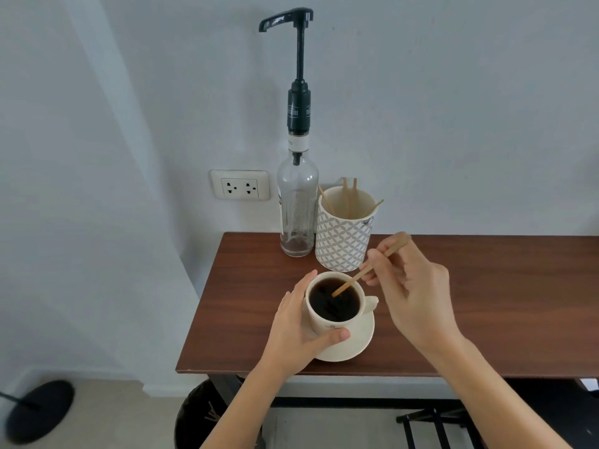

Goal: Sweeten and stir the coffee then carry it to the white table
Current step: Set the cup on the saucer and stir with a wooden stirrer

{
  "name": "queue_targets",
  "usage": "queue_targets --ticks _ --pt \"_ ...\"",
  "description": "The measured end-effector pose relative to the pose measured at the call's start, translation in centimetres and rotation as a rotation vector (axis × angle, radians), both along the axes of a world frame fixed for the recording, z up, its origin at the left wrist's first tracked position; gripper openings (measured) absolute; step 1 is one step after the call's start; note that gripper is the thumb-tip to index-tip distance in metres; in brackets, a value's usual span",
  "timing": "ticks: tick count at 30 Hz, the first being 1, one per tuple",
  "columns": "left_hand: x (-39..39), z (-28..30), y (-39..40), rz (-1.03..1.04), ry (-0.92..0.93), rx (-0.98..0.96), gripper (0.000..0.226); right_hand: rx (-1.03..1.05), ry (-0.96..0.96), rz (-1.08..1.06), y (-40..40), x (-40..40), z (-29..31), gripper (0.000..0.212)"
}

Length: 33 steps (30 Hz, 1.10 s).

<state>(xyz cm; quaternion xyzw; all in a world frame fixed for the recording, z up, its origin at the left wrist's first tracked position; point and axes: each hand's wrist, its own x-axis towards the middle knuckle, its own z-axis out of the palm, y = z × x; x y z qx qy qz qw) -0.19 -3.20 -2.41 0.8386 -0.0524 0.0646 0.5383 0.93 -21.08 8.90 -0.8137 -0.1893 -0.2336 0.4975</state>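
Note:
A cream cup (327,324) full of black coffee stands on a cream saucer (359,341) near the front left corner of the brown table (486,303). My left hand (298,328) wraps around the cup's left side, thumb across its front. My right hand (415,293) pinches a wooden stir stick (353,281) whose lower end dips into the coffee. Behind the cup stands a clear glass syrup bottle (297,209) with a tall black pump, its spout pointing left.
A patterned white holder (343,244) with several wooden sticks stands right of the bottle, against the wall. A wall socket (240,188) sits left of the bottle. Under the table's left end is a dark bin (201,416); a black round stand base (39,409) lies on the floor at left.

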Motion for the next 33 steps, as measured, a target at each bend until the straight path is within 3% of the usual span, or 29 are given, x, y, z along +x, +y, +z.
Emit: queue_targets --ticks 5,9,18,20,22,25,27,30,33 --pt "-0.3 0.5 -0.1 0.019 0.021 0.006 0.092 0.028 -0.039 -0.036 -0.7 -0.1 0.1 0.019" --pt "-0.4 0.9 -0.1 0.026 0.034 0.009 0.092 0.119 -0.075 -0.068 -1.0 -0.4 -0.2 0.008" --pt "-0.4 0.6 0.2 0.012 0.052 -0.052 0.11 0.094 0.039 -0.196 -1.3 -0.3 -0.3 0.015" --pt "-0.7 1.0 1.0 -0.005 0.046 -0.085 0.112 0.197 0.066 -0.255 -0.9 -0.2 0.2 0.015" --pt "-1.2 1.6 2.4 -0.001 -0.013 -0.089 0.103 0.437 0.134 -0.272 -0.2 -0.2 1.1 0.015" --pt "-2.1 2.3 7.2 0.104 -0.147 -0.099 0.086 0.825 0.271 -0.199 2.6 -0.9 2.4 0.014" --pt "-2.6 2.3 11.9 0.234 -0.21 -0.138 0.076 0.93 0.348 -0.141 6.2 -2.1 2.4 0.015" --pt "-2.6 1.6 20.1 0.421 -0.238 -0.108 0.062 0.958 0.398 -0.077 13.1 -4.2 1.4 0.018" --pt "-1.8 -0.7 29.4 0.554 -0.131 0.022 0.058 0.83 0.403 -0.061 21.7 -5.9 -1.0 0.013"
